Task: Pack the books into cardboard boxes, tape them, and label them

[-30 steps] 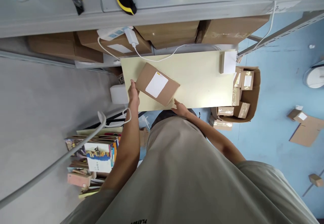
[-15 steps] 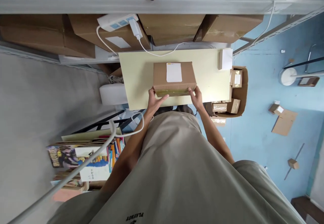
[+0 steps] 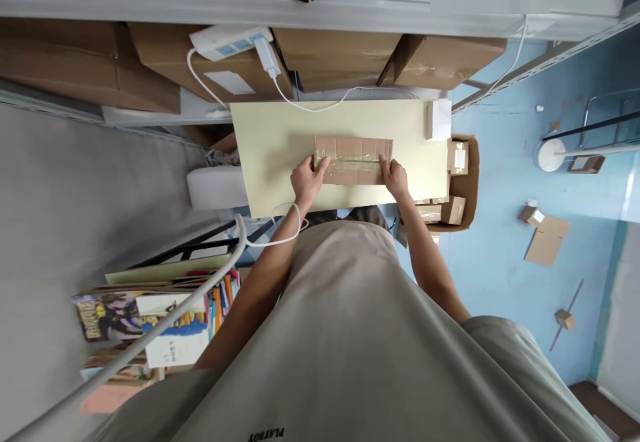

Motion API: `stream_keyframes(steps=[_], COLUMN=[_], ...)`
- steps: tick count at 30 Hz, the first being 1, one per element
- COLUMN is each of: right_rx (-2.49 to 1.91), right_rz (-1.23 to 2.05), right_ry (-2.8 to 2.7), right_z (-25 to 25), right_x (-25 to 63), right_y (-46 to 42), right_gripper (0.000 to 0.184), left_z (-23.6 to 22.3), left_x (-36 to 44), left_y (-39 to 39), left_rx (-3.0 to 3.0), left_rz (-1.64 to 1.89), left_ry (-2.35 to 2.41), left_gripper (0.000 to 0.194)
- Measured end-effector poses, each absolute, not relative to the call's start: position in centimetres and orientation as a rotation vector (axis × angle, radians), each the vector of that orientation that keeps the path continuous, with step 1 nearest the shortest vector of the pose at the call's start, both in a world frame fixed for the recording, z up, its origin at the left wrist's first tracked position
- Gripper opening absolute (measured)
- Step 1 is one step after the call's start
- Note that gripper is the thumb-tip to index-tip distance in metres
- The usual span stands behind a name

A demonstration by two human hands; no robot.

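Note:
A brown cardboard box [image 3: 354, 174] is held over the pale yellow tabletop [image 3: 275, 135], with a taped face turned up toward me. Clear shiny packing tape runs along that face. My left hand [image 3: 307, 179] grips the box's left end, thumb on top near the tape. At the right end my right hand [image 3: 395, 177] holds it the same way, thumb on the upper face. The fingers beneath the box are hidden. The white label seen before is out of sight.
Behind the table, large cartons [image 3: 340, 62] stand on a shelf with a white power strip [image 3: 230, 42] and cable. A small white box [image 3: 439, 120] sits at the table's right end. Below it is an open carton [image 3: 470, 182] of small parcels. Books [image 3: 220, 302] stand lower left.
The box has been tipped over in my hands: its labelled face has turned away and its taped face now shows. Both hands have shifted up its ends, thumbs now on top.

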State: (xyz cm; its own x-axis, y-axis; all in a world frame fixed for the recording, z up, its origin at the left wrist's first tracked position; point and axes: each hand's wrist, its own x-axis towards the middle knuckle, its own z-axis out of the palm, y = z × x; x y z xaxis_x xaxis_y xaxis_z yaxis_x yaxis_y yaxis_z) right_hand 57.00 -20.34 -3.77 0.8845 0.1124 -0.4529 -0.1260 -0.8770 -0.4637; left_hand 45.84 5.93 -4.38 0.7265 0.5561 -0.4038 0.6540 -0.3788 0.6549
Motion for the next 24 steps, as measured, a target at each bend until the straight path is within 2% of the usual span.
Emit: stream_keyframes(steps=[5,11,18,21,24], right_rx=[-2.410,-2.371,-1.951,-2.003,-2.137], right_rz=[0.821,0.871,0.829,0.851,0.939], right_ry=[-0.048,-0.131,-0.447,-0.465,-0.553], right_z=[-5.0,-4.8,-5.9,-7.9,-9.0], right_x=[57.5,57.1,62.6,63.8,64.2], right_y=[-21.2,-22.4,-29.1,-30.6,-31.8], right_gripper=[0.081,0.074,0.079,0.080,0.090], left_z=[-4.9,-5.2,-5.2,-6.7,-7.7], left_x=[44.6,44.2,47.0,47.7,47.4], left_y=[6.6,5.7,1.3,-0.8,-2.2], left_rx=[1.900,1.819,1.769,1.824,1.880], left_rz=[-0.026,0.067,0.086,-0.062,-0.074], left_ry=[0.830,0.845,0.768,0.918,1.069], left_gripper=[0.041,0.053,0.045,0.035,0.029])
